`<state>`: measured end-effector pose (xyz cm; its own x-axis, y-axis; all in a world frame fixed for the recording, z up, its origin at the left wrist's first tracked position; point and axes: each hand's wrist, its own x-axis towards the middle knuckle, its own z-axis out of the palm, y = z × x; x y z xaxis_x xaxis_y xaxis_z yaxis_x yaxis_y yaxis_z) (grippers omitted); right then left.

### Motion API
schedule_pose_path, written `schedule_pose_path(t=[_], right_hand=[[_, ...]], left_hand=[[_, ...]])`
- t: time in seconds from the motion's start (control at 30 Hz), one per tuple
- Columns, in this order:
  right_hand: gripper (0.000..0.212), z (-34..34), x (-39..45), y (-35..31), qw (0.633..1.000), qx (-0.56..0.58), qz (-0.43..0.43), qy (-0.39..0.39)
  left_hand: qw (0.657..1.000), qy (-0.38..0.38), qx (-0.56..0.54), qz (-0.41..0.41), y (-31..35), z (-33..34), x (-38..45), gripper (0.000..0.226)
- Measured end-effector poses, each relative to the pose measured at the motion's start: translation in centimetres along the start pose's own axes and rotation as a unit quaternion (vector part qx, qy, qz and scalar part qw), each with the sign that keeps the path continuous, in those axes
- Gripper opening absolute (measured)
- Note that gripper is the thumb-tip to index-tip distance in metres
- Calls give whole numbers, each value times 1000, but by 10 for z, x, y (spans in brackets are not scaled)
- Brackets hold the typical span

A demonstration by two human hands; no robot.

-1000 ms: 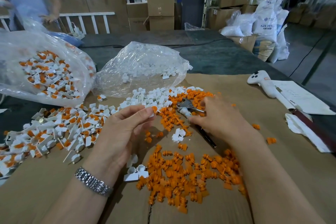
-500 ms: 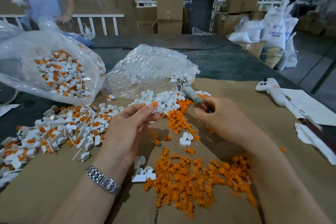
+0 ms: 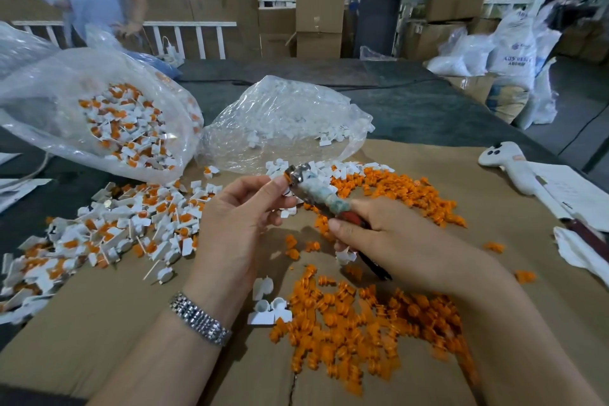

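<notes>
Our right hand (image 3: 395, 241) is wrapped round the red handle of a tape-bound tool (image 3: 318, 196), whose metal head points up and to the left. Our left hand (image 3: 237, 224) pinches a small piece (image 3: 285, 179) between thumb and forefinger and holds it right against that metal head. Both hands hang close together above the cardboard-covered surface (image 3: 131, 323). A pile of orange plugs (image 3: 362, 323) lies just below them, and a heap of white-and-orange parts (image 3: 115, 234) lies to the left.
</notes>
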<state>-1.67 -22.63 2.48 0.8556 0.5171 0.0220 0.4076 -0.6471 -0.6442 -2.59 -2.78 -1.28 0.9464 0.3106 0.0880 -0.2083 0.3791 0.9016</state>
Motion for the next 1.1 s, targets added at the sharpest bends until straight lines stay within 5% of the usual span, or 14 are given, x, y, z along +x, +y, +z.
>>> schedule_pose_path(t=[0.2,0.57,0.7,0.8,0.93,1.0,1.1], right_hand=[[27,12,6,-3,999,-38,-12,32],[31,21,16,3,994,-91,-11,64],[57,11,13,8,997,-62,16,51],[55,1,16,23,983,-133,66,106],[55,0,24,44,935,-275,183,131],[59,3,27,51,919,-306,222,115],[65,6,30,56,919,-294,242,98]], left_hand=[[999,15,35,13,-2,-1,1,33],[999,25,14,-26,-2,1,1,6],[993,59,99,34,-1,-4,3,6],[952,137,250,110,0,-15,6,9],[842,185,476,174,3,-24,13,10],[802,165,544,182,1,-25,13,21],[802,40,557,211,-4,-15,6,21]])
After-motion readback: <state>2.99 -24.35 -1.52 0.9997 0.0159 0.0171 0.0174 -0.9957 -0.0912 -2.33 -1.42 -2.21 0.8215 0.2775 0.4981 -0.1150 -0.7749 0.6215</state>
